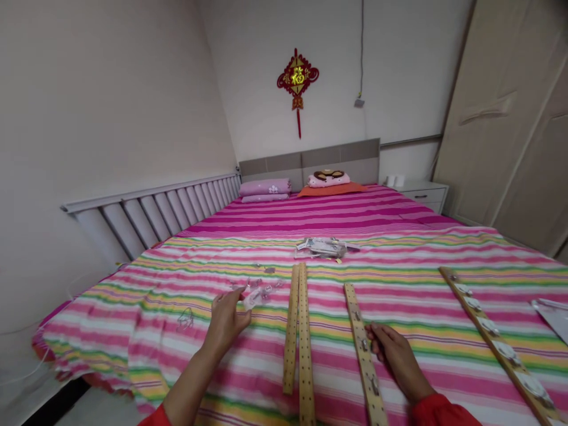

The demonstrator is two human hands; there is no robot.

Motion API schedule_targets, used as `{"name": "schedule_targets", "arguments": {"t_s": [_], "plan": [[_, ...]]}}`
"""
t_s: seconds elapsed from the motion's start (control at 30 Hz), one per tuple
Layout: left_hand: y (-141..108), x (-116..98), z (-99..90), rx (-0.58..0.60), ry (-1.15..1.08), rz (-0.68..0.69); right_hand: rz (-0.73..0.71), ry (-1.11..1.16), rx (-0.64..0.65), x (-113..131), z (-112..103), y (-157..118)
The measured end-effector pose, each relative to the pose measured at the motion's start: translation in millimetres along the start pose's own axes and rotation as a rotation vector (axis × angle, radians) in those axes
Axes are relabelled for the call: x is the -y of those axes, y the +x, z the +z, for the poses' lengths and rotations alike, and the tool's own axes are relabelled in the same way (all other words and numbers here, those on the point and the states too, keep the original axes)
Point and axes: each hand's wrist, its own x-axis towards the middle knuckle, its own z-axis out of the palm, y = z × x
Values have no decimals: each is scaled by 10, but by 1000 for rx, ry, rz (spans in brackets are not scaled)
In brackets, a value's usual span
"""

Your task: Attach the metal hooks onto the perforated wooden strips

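My left hand (225,322) is over the striped sheet at the near end of a small clear plastic bag (256,297). Its thumb and index finger are apart, and small metal pieces show in and around the bag. My right hand (394,355) is beside a perforated wooden strip (360,337) with several small metal fittings along it. Its fingertips are pinched together at the strip's right edge; what they hold, if anything, is hidden. Two bare perforated wooden strips (303,337) lie side by side between my hands.
A longer wooden strip (492,334) with several white discs lies at the right, near a white packet (552,313). Clear packaging (326,247) sits farther back on the bed. Left of my left hand is a tangle of thin wire (185,319). A radiator (155,213) lines the left wall.
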Motion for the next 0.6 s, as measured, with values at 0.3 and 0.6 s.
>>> {"name": "schedule_targets", "arguments": {"t_s": [0.3, 0.6], "plan": [[-136, -911, -296, 169, -147, 565, -270, -278, 15, 329, 114, -91], [-69, -1515, -311, 240, -155, 797, -373, -345, 409, 939, 281, -359]]}}
